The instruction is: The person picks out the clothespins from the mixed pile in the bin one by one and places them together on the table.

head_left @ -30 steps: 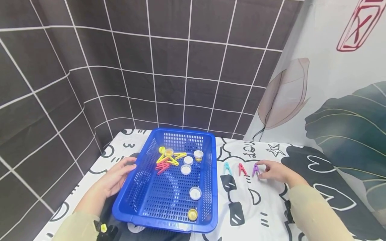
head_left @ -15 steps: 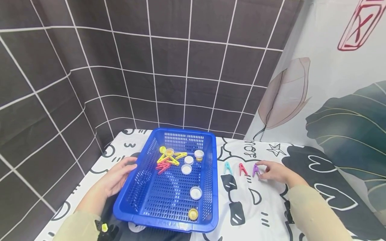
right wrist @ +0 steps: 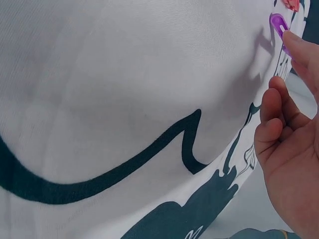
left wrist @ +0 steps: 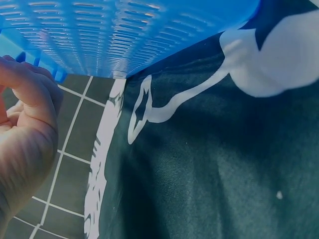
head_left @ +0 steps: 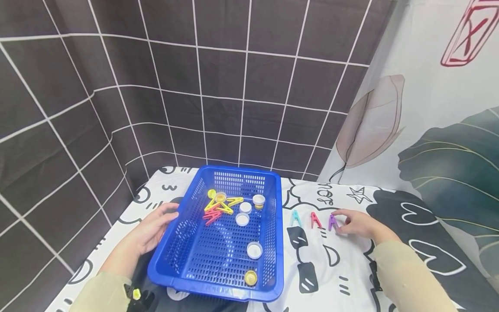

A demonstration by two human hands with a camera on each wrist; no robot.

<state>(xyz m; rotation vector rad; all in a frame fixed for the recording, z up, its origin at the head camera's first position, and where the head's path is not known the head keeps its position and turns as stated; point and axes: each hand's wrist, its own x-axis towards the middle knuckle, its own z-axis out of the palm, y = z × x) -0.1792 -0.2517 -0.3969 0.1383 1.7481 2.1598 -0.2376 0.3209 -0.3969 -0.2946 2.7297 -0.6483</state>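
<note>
This is a corner hung with cloth. A dark cloth (head_left: 222, 71) with white lines hangs at the back and left, a pale cloth (head_left: 425, 95) with big leaves (head_left: 456, 160) hangs on the right, and a cartoon cloth (head_left: 358, 277) lies flat below. I can't tell if it's a home.

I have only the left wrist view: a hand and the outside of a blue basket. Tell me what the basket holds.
Observer: The basket holds yellow clips, red clips and several caps.
Operator: Now report the other hand.
Observer: The right hand is at a purple clip on the cloth right of the basket; I can't tell whether it grips it.
Operator: Name any clips between that one and the basket.
Observer: Two, in a row with it: a single red clip, then a teal clip nearest the basket.
</note>
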